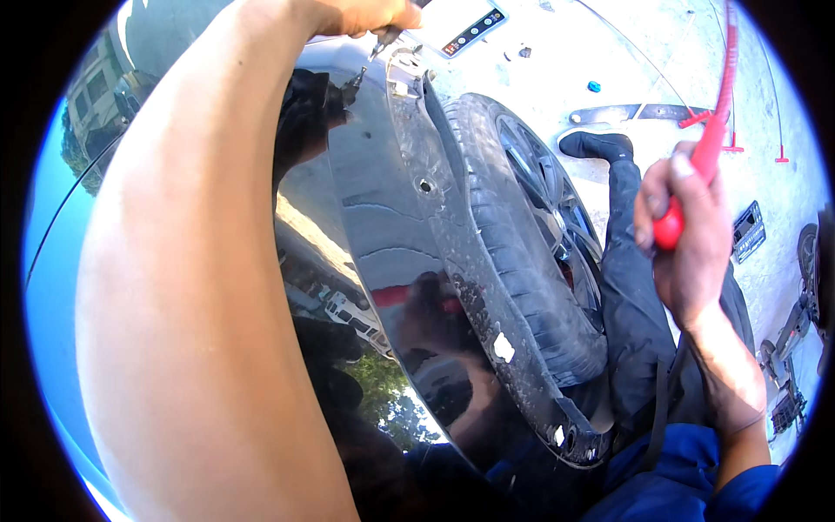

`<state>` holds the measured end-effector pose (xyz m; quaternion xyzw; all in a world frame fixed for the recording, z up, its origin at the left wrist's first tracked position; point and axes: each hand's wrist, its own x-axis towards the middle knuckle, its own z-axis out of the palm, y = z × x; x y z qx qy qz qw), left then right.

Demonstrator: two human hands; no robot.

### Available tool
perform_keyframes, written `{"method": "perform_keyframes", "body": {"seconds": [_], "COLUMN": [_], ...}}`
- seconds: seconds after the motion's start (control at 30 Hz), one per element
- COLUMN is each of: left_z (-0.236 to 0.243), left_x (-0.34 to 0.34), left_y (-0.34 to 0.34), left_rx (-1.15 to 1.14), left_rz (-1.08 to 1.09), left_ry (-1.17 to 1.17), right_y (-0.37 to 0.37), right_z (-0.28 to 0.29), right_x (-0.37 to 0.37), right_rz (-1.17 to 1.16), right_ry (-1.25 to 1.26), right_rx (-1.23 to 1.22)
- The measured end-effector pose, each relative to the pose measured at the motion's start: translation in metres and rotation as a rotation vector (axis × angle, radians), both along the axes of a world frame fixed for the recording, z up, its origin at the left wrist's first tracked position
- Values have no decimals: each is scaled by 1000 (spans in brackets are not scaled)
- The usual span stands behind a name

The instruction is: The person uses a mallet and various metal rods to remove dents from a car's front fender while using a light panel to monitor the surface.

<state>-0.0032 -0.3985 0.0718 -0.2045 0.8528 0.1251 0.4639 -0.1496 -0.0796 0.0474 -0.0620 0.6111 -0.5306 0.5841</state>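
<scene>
My left hand (365,16) reaches far up to the top of a glossy black car fender (383,226), fingers closed on a small metal tool or fastener (383,39) at the fender's upper edge. My right hand (687,230) hangs to the right of the tyre (513,226), gripping the red handle of a long red tool (709,148) that points upward. The dirty wheel-arch lip (470,287) runs between fender and tyre, with a small hole in it.
My leg in dark trousers and a black shoe (596,143) stretches beside the wheel on pale concrete. A small blue item (594,86), a flat dark metal part (622,113), a flat rectangular plate with a dark strip (465,26) and a jack-like frame (787,348) lie on the ground.
</scene>
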Motion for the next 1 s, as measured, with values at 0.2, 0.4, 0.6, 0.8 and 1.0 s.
{"method": "perform_keyframes", "body": {"seconds": [0.2, 0.4, 0.6, 0.8, 1.0], "left_z": [-2, 7, 3, -11, -6], "left_x": [2, -15, -6, 1, 2], "left_y": [-12, 9, -6, -10, -3], "left_rx": [62, 46, 153, 68, 42], "left_rz": [-421, 160, -269, -240, -219], "left_ry": [243, 34, 149, 102, 94], "right_y": [1, 16, -7, 6, 3], "right_z": [-3, -7, -4, -7, -2], "right_x": [-21, -9, -12, -23, -4], "right_rz": [219, 312, -52, 340, -32], "right_ry": [68, 15, 88, 138, 23], "right_rx": [-18, 62, -54, 17, -8]}}
